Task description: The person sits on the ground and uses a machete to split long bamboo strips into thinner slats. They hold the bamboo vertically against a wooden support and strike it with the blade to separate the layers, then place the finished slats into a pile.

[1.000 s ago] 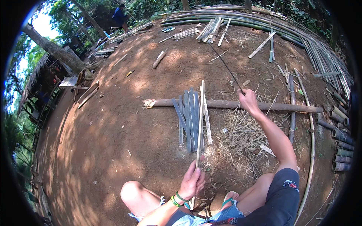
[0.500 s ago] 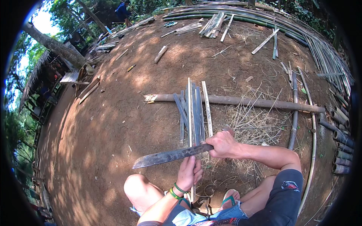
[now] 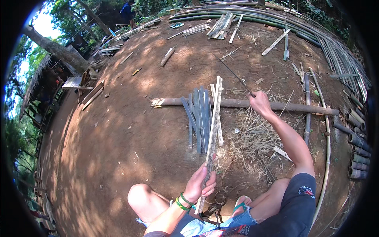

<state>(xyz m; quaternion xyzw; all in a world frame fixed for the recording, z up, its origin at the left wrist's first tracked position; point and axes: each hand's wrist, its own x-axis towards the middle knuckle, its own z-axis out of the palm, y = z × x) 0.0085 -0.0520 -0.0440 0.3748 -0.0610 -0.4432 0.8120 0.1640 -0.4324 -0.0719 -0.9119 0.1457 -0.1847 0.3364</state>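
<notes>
My left hand point(image 3: 199, 184) is closed around the lower part of a long pale bamboo strip point(image 3: 213, 128), which slants up and slightly to the right. Out to the far right, my right hand point(image 3: 260, 103) grips a machete point(image 3: 233, 75). Its blade shows nearly edge-on as a thin dark line pointing up and left, apart from the strip. Several dark bamboo strips point(image 3: 200, 118) lie side by side just left of the held one, resting across a wooden pole point(image 3: 177, 102). Another pale strip point(image 3: 220, 132) is partly hidden behind the held strip.
A heap of shavings point(image 3: 256, 138) lies right of the strips. Upright poles point(image 3: 307, 106) cross the wooden pole's right end. Cut bamboo tubes point(image 3: 357, 164) are stacked at the right edge. Long bamboo poles point(image 3: 244, 17) lie along the back; a person point(image 3: 127, 12) stands far left.
My right hand has swung the machete up and away to the right, off the strip. The strip in my left hand now leans further right, and the machete blade has turned edge-on.
</notes>
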